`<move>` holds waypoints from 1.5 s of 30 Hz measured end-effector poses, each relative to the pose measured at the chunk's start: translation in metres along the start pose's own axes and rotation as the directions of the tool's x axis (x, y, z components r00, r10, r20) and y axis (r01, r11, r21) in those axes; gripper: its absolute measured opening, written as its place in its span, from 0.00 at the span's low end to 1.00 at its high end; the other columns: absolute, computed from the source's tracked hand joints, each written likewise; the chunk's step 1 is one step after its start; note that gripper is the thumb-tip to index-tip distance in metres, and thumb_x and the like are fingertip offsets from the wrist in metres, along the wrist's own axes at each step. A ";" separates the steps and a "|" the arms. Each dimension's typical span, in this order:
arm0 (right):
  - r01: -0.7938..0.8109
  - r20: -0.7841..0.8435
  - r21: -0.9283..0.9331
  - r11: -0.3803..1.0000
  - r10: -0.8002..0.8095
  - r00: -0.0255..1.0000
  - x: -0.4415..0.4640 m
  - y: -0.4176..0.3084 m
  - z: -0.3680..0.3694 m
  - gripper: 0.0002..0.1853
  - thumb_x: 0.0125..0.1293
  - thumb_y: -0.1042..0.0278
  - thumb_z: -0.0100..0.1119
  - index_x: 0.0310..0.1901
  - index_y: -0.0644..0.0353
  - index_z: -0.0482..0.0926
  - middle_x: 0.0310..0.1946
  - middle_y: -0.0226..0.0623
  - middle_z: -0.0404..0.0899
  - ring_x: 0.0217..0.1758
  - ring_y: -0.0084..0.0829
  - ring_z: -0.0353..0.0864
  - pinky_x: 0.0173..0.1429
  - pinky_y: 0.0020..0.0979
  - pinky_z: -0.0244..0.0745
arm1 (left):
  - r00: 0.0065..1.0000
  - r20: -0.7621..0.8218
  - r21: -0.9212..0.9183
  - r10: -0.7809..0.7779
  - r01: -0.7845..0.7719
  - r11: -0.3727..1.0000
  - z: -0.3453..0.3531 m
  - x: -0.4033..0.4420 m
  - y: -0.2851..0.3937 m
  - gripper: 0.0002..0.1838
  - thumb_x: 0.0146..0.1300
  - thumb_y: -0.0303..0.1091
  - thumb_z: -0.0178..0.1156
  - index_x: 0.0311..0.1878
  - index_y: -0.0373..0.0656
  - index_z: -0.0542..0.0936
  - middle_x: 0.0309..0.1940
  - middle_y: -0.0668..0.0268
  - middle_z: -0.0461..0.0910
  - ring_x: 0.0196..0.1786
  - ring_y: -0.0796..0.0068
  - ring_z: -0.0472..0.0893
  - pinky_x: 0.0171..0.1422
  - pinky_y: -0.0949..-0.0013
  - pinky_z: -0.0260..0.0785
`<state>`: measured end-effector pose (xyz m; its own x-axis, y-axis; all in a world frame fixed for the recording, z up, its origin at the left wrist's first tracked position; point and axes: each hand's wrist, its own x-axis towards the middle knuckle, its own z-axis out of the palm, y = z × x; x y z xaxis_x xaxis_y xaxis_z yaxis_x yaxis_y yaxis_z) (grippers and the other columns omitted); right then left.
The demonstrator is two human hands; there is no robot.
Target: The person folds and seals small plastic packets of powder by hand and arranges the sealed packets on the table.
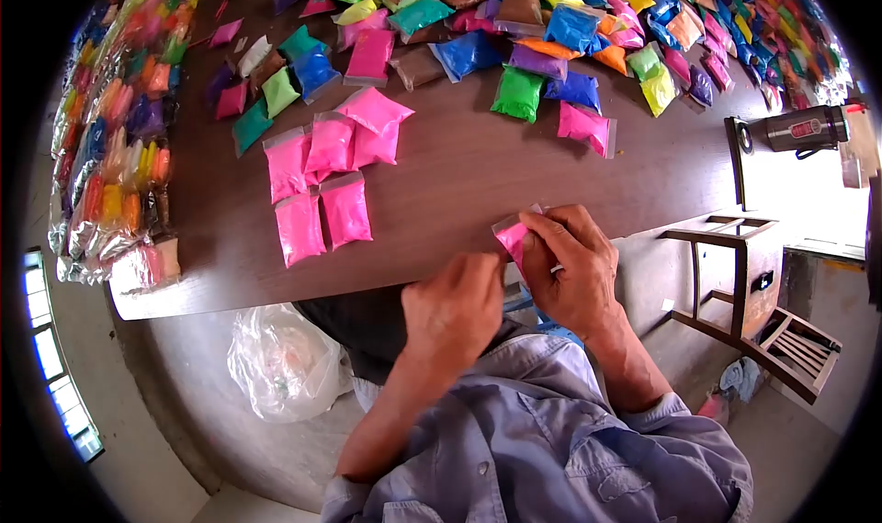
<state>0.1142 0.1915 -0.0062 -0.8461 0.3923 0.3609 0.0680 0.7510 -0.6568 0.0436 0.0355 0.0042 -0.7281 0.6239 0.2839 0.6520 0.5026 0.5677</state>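
A small clear packet with bright pink contents (510,236) is pinched between the thumb and fingers of my right hand (579,266), just over the table's near edge. My left hand (455,307) is closed, its curled fingertips beside the lower end of that packet. It is slightly blurred, and whatever its fingers grip is hidden. To the left, several pink packets (299,226) lie grouped on the brown table (459,169), some overlapping. Another pink packet (584,126) rests farther back, near a green packet (517,93).
Packets in many colours heap along the far side (469,55). Bundled bags of coloured packets (119,156) line the left edge. A dark flask (807,128) is at the right. Below the table are a clear plastic bag (285,362) and a wooden chair (740,284).
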 end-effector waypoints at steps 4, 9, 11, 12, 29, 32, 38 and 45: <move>-0.024 0.031 -0.007 1.000 0.024 0.999 0.001 -0.003 -0.006 0.17 0.59 0.76 0.70 0.51 0.62 0.83 0.42 0.41 0.82 0.38 0.42 0.85 0.40 0.37 0.81 | 0.996 -0.090 0.062 0.022 -0.016 0.998 0.006 0.006 -0.009 0.07 0.60 0.26 0.72 0.36 0.46 0.82 0.28 0.61 0.84 0.32 0.53 0.84 0.37 0.55 0.75; -0.190 0.001 0.103 0.976 0.191 0.982 -0.006 -0.003 -0.006 0.23 0.57 0.73 0.77 0.53 0.62 0.78 0.46 0.42 0.81 0.40 0.39 0.86 0.41 0.37 0.81 | 0.996 -0.086 0.071 -0.022 0.028 0.997 -0.004 0.010 -0.019 0.06 0.61 0.29 0.70 0.39 0.48 0.82 0.29 0.65 0.83 0.31 0.57 0.85 0.35 0.57 0.76; -0.183 -0.025 0.114 0.977 0.187 0.982 -0.008 -0.002 -0.006 0.23 0.56 0.72 0.78 0.52 0.62 0.78 0.45 0.42 0.81 0.39 0.38 0.85 0.40 0.36 0.81 | 0.997 -0.065 -0.099 -0.048 0.042 0.994 -0.005 0.010 -0.010 0.05 0.62 0.29 0.70 0.37 0.48 0.82 0.28 0.65 0.83 0.31 0.57 0.84 0.34 0.58 0.76; -0.170 -0.047 0.126 0.977 0.177 0.983 -0.008 -0.001 -0.006 0.23 0.55 0.72 0.80 0.51 0.62 0.79 0.44 0.42 0.81 0.39 0.37 0.85 0.39 0.35 0.80 | 0.997 -0.063 -0.101 -0.045 0.039 0.994 -0.003 0.012 -0.005 0.05 0.62 0.29 0.70 0.37 0.48 0.82 0.28 0.65 0.83 0.31 0.57 0.84 0.34 0.58 0.76; 0.000 -0.080 0.158 0.987 0.012 0.997 -0.017 0.017 -0.007 0.16 0.52 0.81 0.80 0.41 0.65 0.84 0.43 0.40 0.82 0.34 0.29 0.84 0.31 0.27 0.79 | 0.989 0.139 0.026 0.055 -0.059 0.998 0.005 0.038 -0.003 0.04 0.65 0.30 0.68 0.35 0.45 0.82 0.30 0.62 0.84 0.31 0.54 0.84 0.33 0.57 0.75; 0.002 -0.086 0.170 0.985 0.013 0.996 -0.015 0.014 -0.005 0.14 0.53 0.80 0.79 0.40 0.64 0.84 0.42 0.41 0.82 0.34 0.32 0.84 0.33 0.30 0.80 | 0.990 0.141 0.055 0.006 -0.014 0.998 0.003 0.046 -0.010 0.05 0.65 0.31 0.68 0.34 0.45 0.81 0.30 0.63 0.83 0.32 0.54 0.84 0.34 0.55 0.75; 0.033 -0.089 0.154 0.988 -0.019 0.996 -0.015 0.014 -0.006 0.12 0.54 0.83 0.78 0.40 0.65 0.86 0.42 0.40 0.82 0.35 0.30 0.85 0.31 0.28 0.81 | 0.982 0.179 -0.066 0.055 -0.044 0.997 0.004 0.040 0.003 0.06 0.67 0.32 0.66 0.34 0.45 0.80 0.29 0.63 0.83 0.31 0.54 0.84 0.33 0.55 0.75; 0.034 -0.116 0.151 0.988 -0.016 0.993 -0.015 0.010 -0.003 0.12 0.52 0.80 0.79 0.38 0.63 0.85 0.40 0.41 0.82 0.35 0.36 0.85 0.36 0.33 0.80 | 0.990 0.137 0.077 -0.018 0.007 0.997 0.003 0.048 -0.010 0.07 0.68 0.34 0.65 0.34 0.46 0.80 0.30 0.62 0.83 0.33 0.54 0.85 0.35 0.55 0.76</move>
<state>0.1294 0.1950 -0.0163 -0.7804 0.4387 0.4456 -0.0410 0.6752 -0.7365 0.0028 0.0621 0.0104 -0.7039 0.6907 0.1654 0.6610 0.5519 0.5084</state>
